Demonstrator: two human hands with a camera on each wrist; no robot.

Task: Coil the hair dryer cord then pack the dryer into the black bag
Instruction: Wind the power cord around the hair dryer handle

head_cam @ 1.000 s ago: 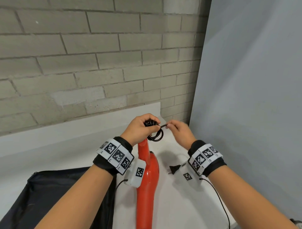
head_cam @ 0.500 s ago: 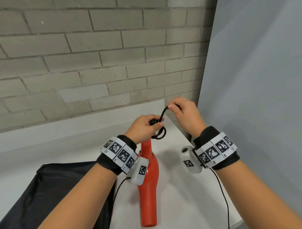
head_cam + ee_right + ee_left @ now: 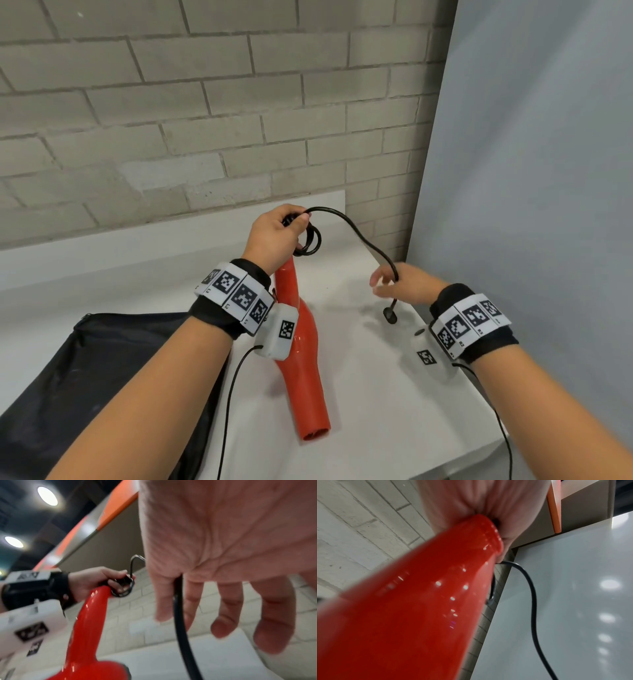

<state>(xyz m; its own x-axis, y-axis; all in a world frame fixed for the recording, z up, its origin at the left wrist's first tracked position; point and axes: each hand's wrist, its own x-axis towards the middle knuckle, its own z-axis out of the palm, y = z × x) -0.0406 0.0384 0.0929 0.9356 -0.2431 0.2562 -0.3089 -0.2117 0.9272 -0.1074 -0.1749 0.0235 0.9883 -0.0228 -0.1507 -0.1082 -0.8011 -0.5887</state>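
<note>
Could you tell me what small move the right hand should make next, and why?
Probably sweep the right hand up to the left hand, laying another loop onto the coil it grips at the dryer handle's end. A loose stretch of cord arcs between the hands, through the right hand's relaxed fingers, the plug dangling below.

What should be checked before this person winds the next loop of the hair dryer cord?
1. The left hand holds the coiled loops at the handle end of the hair dryer: ok.
2. The free cord arches untangled to the right hand: ok.
3. The right hand's grip is firm: cannot tell; the cord runs between loose-looking fingers.
4. The plug is wound in: not ok; it dangles below the right hand.
5. The black bag lies close beside the dryer: ok.
6. The bag's mouth is open: cannot tell.
</note>
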